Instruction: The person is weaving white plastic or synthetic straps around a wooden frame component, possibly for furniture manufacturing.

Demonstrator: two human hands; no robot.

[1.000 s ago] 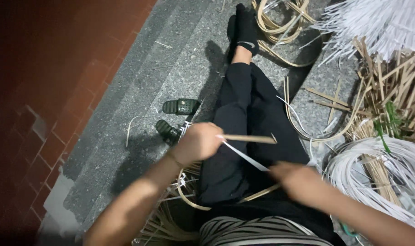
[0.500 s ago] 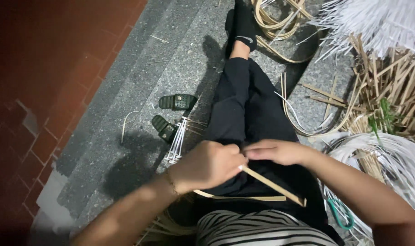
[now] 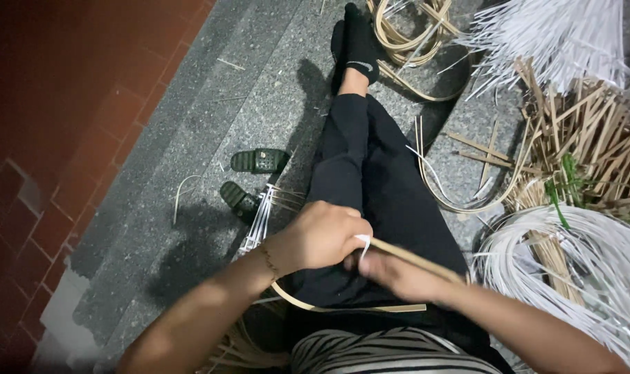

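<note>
Sitting on a grey stone floor [image 3: 190, 138] with one black-trousered leg [image 3: 370, 180] stretched out, a person works with both hands over the lap. The left hand [image 3: 322, 235] is curled into a loose fist, its fingers closed around the near end of a thin tan cane strip [image 3: 415, 260] where a short white strip [image 3: 363, 244] sticks out. The right hand [image 3: 398, 275] sits just beside and slightly below it, touching the left, fingers pressed together around the same cane strip, which runs out slantwise to the right past the wrist. A second curved tan strip [image 3: 343, 307] lies across the lap under both hands.

On the floor left of the leg lie two dark green sandals [image 3: 249, 176], and a small bundle of white strips [image 3: 259, 218] lies just beside the nearer one. At the right a large coil of white strips [image 3: 571, 270] lies next to a heap of split cane sticks [image 3: 585, 145]. Beyond the black sock [image 3: 360, 45], looped cane hoops [image 3: 405, 34] rest near a fan of white strips [image 3: 550, 34]. Red brick tiles [image 3: 52, 104] border the stone on the left.
</note>
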